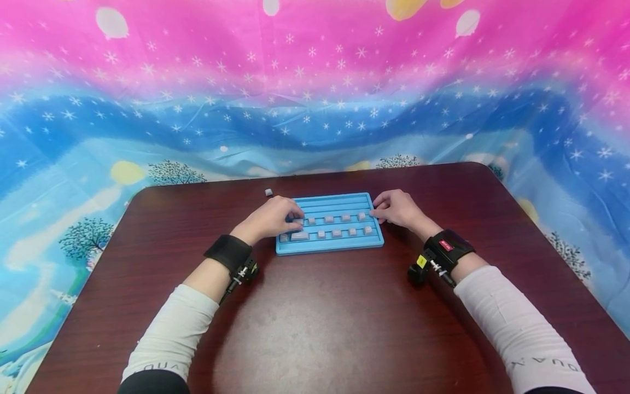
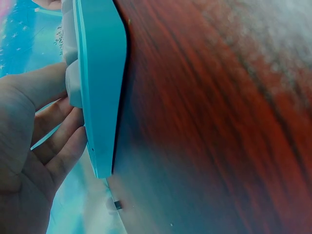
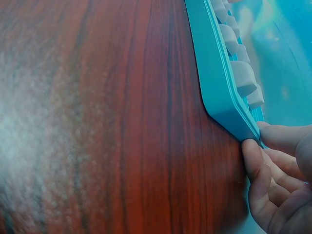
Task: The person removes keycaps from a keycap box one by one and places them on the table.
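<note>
A light-blue tray [image 1: 328, 250] with raised rows lies on the table, carrying two rows of pale grey keycaps [image 1: 337, 233]. My left hand [image 1: 273, 218] reaches over the tray's left side. Its thumb and fingertips close around a small keycap [image 1: 298, 221] in the upper filled row, partly hidden by the fingers. In the left wrist view, a keycap [image 2: 74, 85] at the tray's edge stands in front of the thumb tip. With thumb and fingers, my right hand [image 1: 397, 209] pinches the tray's right rim, near a corner in the right wrist view.
One loose keycap [image 1: 268, 192] lies on the dark red-brown table [image 1: 344, 317], behind my left hand. A wide grey keycap [image 1: 299, 236] sits in the front row. Behind the table hangs a pink and blue snowflake cloth [image 1: 305, 109].
</note>
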Action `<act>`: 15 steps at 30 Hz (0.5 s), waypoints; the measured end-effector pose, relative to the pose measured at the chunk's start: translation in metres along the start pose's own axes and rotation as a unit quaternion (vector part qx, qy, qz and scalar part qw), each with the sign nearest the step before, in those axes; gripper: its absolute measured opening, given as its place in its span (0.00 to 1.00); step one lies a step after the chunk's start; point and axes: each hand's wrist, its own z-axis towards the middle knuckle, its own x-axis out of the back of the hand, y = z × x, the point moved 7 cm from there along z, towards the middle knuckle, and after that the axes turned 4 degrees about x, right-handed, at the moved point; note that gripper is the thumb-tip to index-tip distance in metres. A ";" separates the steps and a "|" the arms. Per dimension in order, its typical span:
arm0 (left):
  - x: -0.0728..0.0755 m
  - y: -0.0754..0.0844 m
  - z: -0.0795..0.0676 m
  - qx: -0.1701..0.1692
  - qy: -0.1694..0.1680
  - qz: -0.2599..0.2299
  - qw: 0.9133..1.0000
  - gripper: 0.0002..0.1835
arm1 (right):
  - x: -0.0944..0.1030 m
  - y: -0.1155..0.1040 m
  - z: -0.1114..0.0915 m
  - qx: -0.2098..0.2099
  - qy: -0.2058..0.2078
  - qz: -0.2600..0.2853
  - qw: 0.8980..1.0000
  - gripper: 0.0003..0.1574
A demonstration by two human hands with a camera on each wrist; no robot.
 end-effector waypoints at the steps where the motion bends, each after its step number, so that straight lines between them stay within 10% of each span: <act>1: 0.000 0.000 0.000 0.000 0.000 0.001 1.000 0.15 | 0.000 0.000 0.000 0.000 0.000 -0.002 1.000 0.21; 15: 0.001 0.001 0.000 -0.005 0.001 0.002 1.000 0.12 | 0.000 0.001 0.001 0.003 0.003 0.000 1.000 0.21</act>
